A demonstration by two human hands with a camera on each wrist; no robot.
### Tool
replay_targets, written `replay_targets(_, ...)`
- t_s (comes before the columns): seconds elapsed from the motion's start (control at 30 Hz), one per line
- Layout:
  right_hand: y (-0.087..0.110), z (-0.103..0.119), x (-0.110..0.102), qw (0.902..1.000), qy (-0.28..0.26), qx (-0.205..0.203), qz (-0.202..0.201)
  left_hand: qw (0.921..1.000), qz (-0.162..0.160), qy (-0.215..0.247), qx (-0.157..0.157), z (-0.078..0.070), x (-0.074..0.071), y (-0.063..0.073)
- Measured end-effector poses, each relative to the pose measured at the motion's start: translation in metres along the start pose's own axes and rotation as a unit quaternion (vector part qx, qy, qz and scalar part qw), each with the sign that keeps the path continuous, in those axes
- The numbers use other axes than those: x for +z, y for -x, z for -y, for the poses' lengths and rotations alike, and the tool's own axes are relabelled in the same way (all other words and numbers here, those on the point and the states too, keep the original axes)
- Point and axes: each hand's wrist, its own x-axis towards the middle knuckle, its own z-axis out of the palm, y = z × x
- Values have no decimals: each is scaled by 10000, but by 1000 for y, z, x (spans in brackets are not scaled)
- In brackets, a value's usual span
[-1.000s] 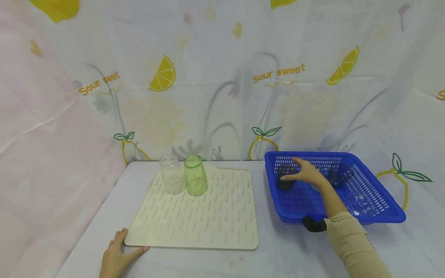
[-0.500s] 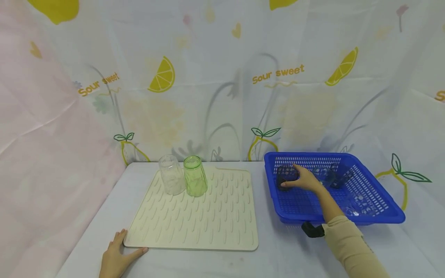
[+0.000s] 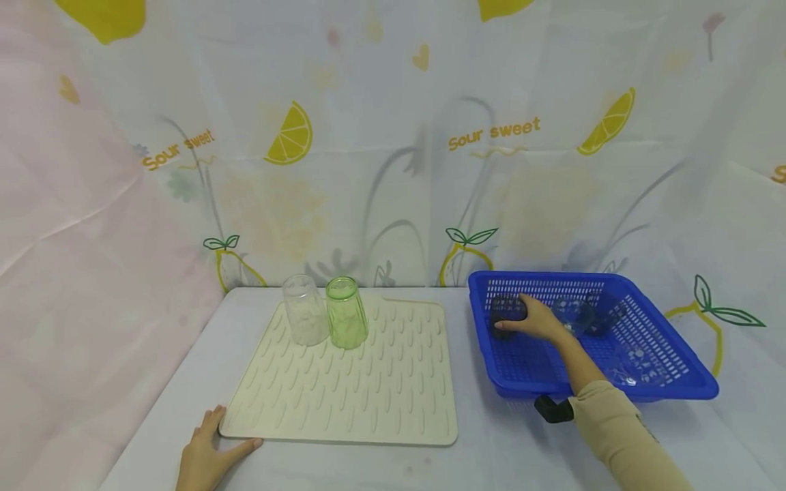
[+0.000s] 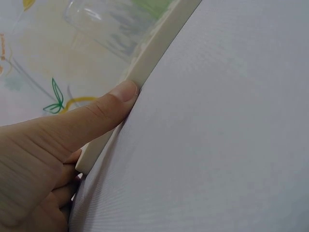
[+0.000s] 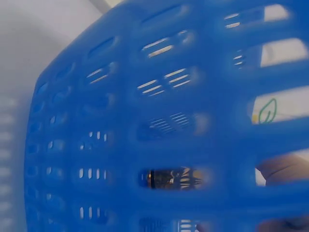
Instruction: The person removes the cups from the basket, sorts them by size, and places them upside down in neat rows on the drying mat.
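My left hand point(image 3: 204, 457) rests at the near left corner of a cream drying mat point(image 3: 393, 402), its fingers along the left side and its straight thumb point(image 4: 108, 108) touching the front edge. My right hand point(image 3: 537, 318) reaches into a blue plastic basket point(image 3: 500, 382) and grips a dark glass point(image 3: 507, 307) at the basket's left end, thumb on the near side and fingers on the far side. Basket mesh hides most of this in the right wrist view. On the mat's back left, a clear glass point(image 3: 305, 317) and a green glass point(image 3: 346, 317) stand upside down, side by side.
More glasses lie in the basket: a bluish one point(image 3: 572, 314), a dark one point(image 3: 602, 317) at the back and a clear one point(image 3: 635, 365) at the right. A lemon-print cloth point(image 3: 368, 170) hangs behind the white table point(image 3: 479, 450).
My right hand has closed round the dark glass, which it was only reaching over a second ago. The left hand, the mat and the glasses on it keep their places.
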Motion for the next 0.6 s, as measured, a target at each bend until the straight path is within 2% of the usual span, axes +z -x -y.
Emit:
replay_targets(0.33,-2,-4,7,9993,308,-127,-139,10000,11,-15,14,0,0,0)
replay_targets(0.6,0,-2,8,9997,245,-83,-47,9999,-27,-99,92,0,0,0)
